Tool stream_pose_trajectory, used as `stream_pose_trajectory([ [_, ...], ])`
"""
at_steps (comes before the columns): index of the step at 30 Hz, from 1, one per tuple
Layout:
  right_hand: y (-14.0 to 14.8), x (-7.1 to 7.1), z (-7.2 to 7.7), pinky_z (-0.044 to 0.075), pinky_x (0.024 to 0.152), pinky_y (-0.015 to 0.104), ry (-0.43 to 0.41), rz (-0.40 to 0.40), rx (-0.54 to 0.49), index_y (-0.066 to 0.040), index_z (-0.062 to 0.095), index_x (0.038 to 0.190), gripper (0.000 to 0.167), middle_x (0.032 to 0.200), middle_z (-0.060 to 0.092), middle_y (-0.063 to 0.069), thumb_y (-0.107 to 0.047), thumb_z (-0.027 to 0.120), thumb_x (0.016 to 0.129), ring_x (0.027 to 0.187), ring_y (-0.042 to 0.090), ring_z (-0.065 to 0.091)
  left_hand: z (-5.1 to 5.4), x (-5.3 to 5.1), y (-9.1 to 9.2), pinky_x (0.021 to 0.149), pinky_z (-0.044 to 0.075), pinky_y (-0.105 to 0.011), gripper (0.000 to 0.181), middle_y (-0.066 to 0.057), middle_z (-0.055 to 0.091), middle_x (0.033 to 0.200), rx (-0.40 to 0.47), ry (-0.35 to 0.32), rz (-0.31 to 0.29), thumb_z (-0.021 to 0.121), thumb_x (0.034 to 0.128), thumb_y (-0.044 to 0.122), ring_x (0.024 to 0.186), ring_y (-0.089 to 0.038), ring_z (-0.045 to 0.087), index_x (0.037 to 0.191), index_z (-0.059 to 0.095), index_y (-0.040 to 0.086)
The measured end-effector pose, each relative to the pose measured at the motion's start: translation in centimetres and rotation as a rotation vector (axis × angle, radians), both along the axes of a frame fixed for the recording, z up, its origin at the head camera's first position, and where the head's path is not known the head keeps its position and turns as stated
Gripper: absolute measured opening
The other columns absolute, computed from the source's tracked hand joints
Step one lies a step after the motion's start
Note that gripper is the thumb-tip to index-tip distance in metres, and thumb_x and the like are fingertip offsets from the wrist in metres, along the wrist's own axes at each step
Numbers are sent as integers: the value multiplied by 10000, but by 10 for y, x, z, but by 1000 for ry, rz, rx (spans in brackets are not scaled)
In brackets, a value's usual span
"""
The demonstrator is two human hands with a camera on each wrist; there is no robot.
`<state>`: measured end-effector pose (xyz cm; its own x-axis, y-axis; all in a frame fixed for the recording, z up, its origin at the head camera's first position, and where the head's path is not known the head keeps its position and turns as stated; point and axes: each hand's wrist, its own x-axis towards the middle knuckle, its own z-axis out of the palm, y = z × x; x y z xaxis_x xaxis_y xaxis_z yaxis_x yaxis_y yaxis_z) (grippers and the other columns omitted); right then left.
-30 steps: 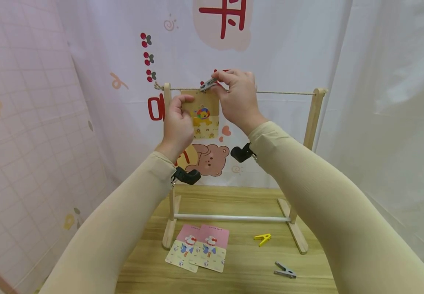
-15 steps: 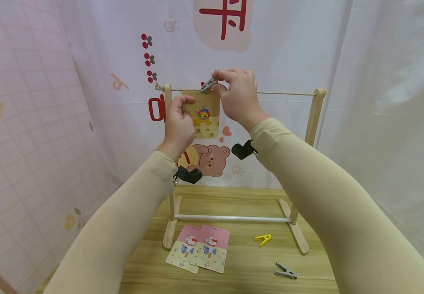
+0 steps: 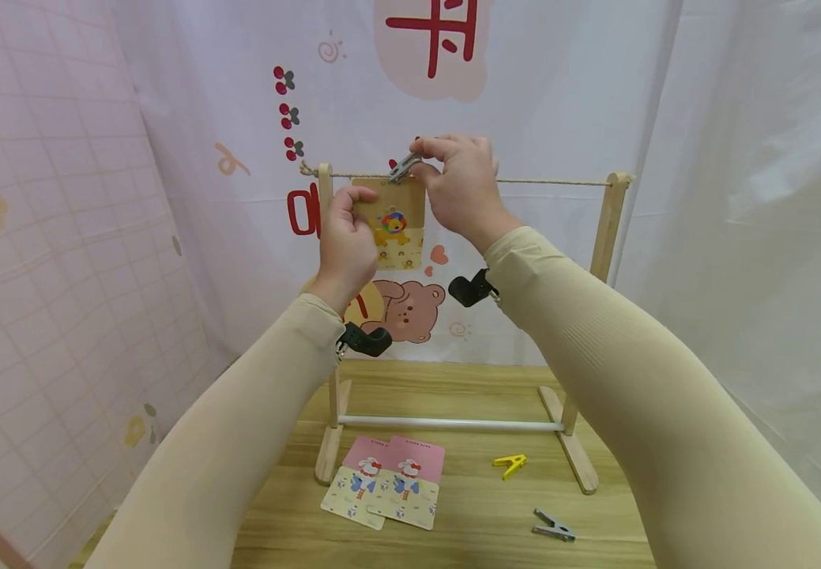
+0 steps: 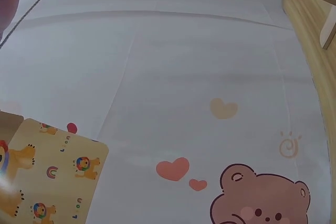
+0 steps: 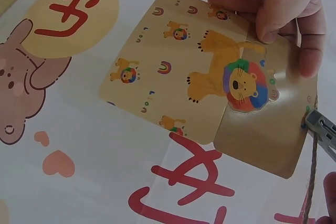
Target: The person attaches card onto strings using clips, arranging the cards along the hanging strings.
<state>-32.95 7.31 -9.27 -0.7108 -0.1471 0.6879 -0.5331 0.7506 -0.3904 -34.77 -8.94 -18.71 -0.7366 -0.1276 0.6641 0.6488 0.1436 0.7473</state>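
Note:
My left hand (image 3: 348, 245) pinches the left side of a yellow-and-tan card with a lion (image 3: 408, 209) on it, held just below the rope (image 3: 552, 182). With thumb and fingers, my right hand (image 3: 463, 186) grips the handles of a grey clothespin (image 3: 403, 167), slanting down to the left. In the right wrist view the tip of the clothespin (image 5: 321, 124) is at the card's top edge, by the rope (image 5: 313, 171); whether it bites the card cannot be told. The left wrist view catches only the lower part of the card (image 4: 63, 166).
The wooden stand (image 3: 604, 229) carries the rope between two posts, with a white bar (image 3: 453, 423) low down. Two overlapping pink-and-yellow rabbit cards (image 3: 404, 482) lie on the table. Right of them lie a yellow clothespin (image 3: 511, 463) and another grey clothespin (image 3: 554, 525).
The grey clothespin has tilted a little steeper at the card's top edge. Both hands stay almost where they were, still holding card and clothespin.

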Motion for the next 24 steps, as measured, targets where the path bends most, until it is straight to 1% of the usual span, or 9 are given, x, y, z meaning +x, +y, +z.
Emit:
stream_pose_trajectory([
  [8, 0, 2, 4, 204, 1219, 519, -7, 10, 27, -244, 751, 1251, 220, 1328, 704, -58, -255, 620, 1074, 1423, 289, 373, 0, 0, 1, 1037, 559, -395, 283, -25, 527, 1382, -2, 8, 5, 346, 1114, 24, 1227, -182, 580, 1276, 535, 160],
  [20, 1, 4, 6, 194, 1235, 510, -26, 1, 37, -236, 736, 1306, 260, 1353, 699, -54, -254, 603, 1084, 1454, 285, 357, 1, 1, 1, 1030, 569, -402, 284, -35, 527, 1372, 7, 24, 2, 348, 1111, 12, 1232, -185, 589, 1268, 542, 151],
  [24, 1, 4, 7, 194, 1242, 524, -18, -1, 36, -231, 742, 1294, 255, 1340, 706, -53, -250, 594, 1087, 1469, 289, 355, 1, 1, 1, 1030, 573, -403, 281, -32, 528, 1377, 3, 30, -3, 352, 1112, 15, 1238, -180, 590, 1270, 542, 150],
])
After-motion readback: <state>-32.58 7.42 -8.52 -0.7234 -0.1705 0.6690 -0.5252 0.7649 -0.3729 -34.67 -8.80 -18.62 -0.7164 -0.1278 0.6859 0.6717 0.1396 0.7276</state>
